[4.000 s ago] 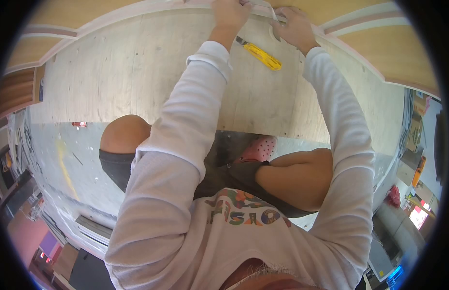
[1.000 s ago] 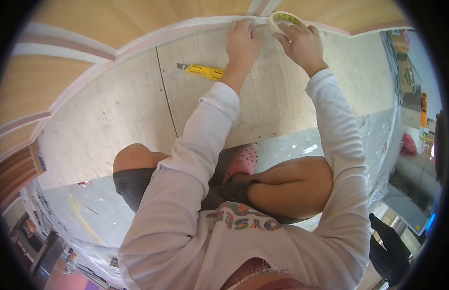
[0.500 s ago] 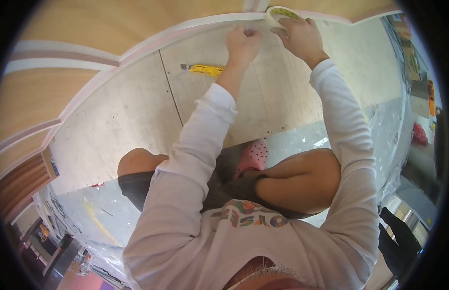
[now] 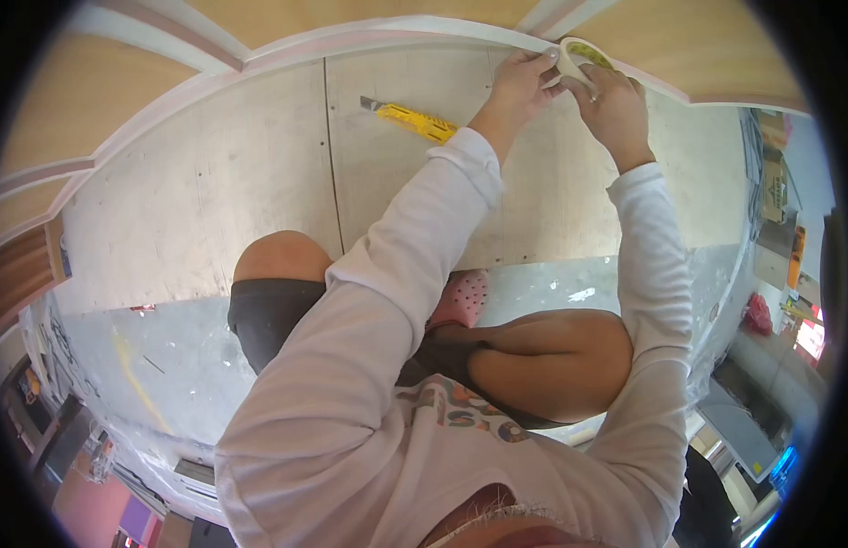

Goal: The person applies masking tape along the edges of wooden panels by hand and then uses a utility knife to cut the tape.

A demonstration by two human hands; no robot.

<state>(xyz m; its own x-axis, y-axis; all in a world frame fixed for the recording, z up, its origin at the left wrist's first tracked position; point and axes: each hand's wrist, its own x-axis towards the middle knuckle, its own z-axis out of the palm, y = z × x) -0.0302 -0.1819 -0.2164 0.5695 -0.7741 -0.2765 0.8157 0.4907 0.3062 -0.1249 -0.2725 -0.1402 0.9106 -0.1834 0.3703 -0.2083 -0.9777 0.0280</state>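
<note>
My right hand point(image 4: 614, 110) grips a roll of masking tape point(image 4: 565, 66), pale with a yellow-green inner core, against the edge of the framed wood panel. Close against the roll's left side is my left hand point(image 4: 523, 89), its thumb and fingers closed at the tape; whether a loose end is pinched there is too small to tell. A yellow utility knife point(image 4: 415, 121) with its blade out lies on the plywood board point(image 4: 205, 183), just left of my left wrist and touched by neither hand.
Along the far side runs a wood panel point(image 4: 287, 20) with white and pinkish frame strips point(image 4: 378, 38). My bent legs and a pink dotted clog point(image 4: 465, 297) are close below. Grey floor point(image 4: 196, 365) borders the board; a red bundle point(image 4: 758, 313) and assorted items sit at right.
My left hand has moved right, up to the tape roll, which my right hand still holds. The whole view has shifted slightly, and the knife lies in the same place on the board.
</note>
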